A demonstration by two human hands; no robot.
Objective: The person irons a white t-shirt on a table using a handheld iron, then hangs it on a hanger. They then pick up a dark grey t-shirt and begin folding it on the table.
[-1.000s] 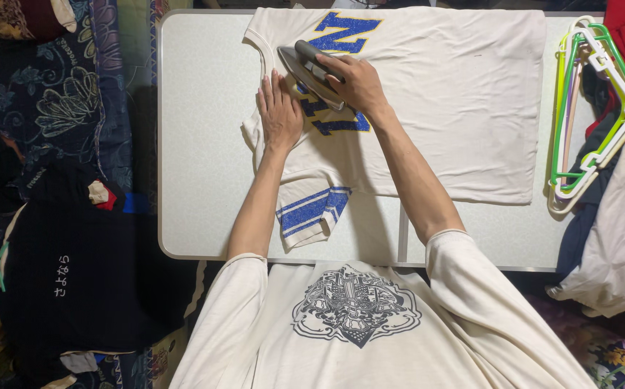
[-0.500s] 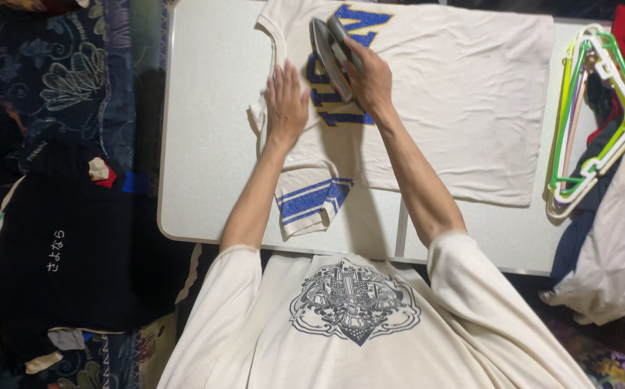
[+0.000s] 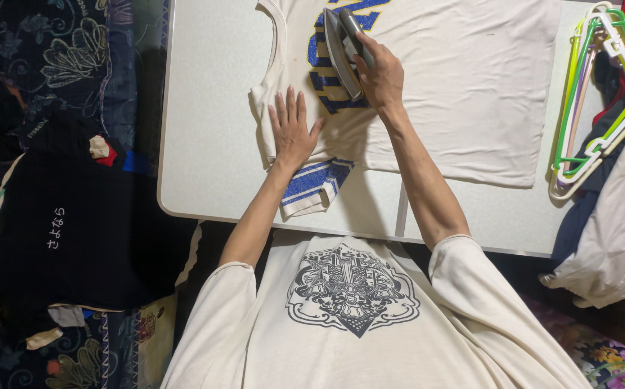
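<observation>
Now R hand (image 3: 381, 75) grip closed on iron (image 3: 341, 52); L hand (image 3: 292, 130) flat, open, on shirt (image 3: 456, 79).

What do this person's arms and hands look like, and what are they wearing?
Both arms are bare from above the elbow down. The left hand and right hand have no gloves, rings or watch. The short sleeves belong to a cream T-shirt with a dark ornamental print.

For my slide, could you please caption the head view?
Right hand irons cream shirt with iron; left hand flattens it.
</observation>
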